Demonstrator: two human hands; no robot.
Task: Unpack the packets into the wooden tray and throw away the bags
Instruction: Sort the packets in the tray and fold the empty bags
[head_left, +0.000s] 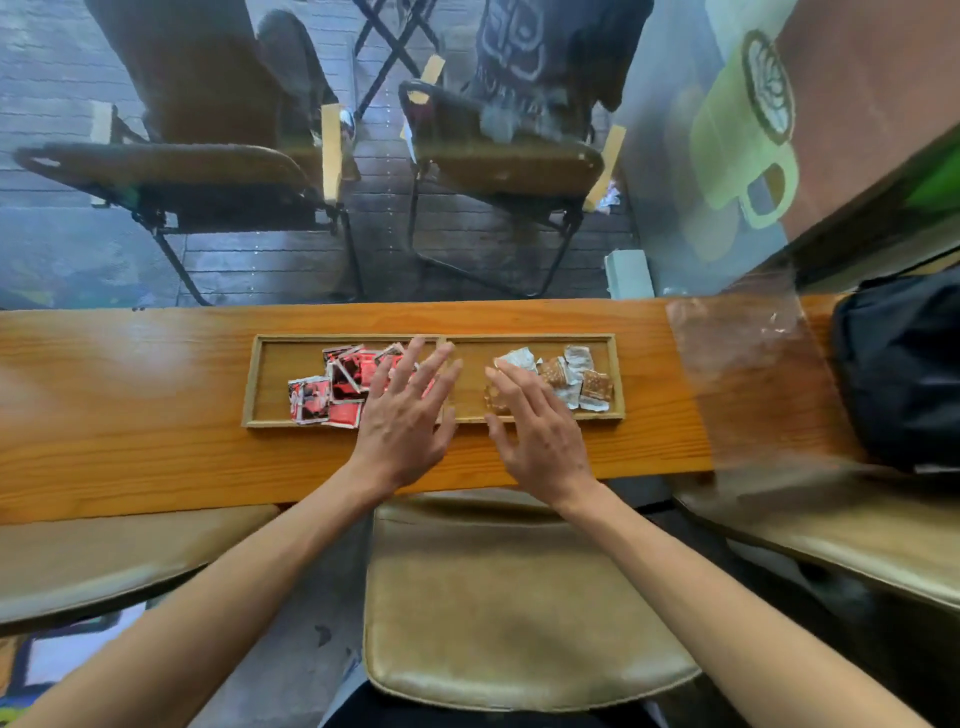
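A long wooden tray (270, 358) with two compartments lies on the orange wooden counter (130, 441). Several red, black and white packets (332, 389) fill the left compartment. Several brown and white packets (571, 376) lie in the right compartment. My left hand (405, 415) hovers over the tray's middle divider with fingers spread and straight, covering part of the red packets. My right hand (540, 426) reaches over the right compartment's near left corner, fingers straight, fingertips near a white packet. Neither hand holds anything. No bag shows on the counter.
A black bag (904, 364) sits at the counter's right end. A padded stool (509, 597) stands under me, with others at left and right. Beyond the glass are two folding chairs (208, 171) on a paved floor.
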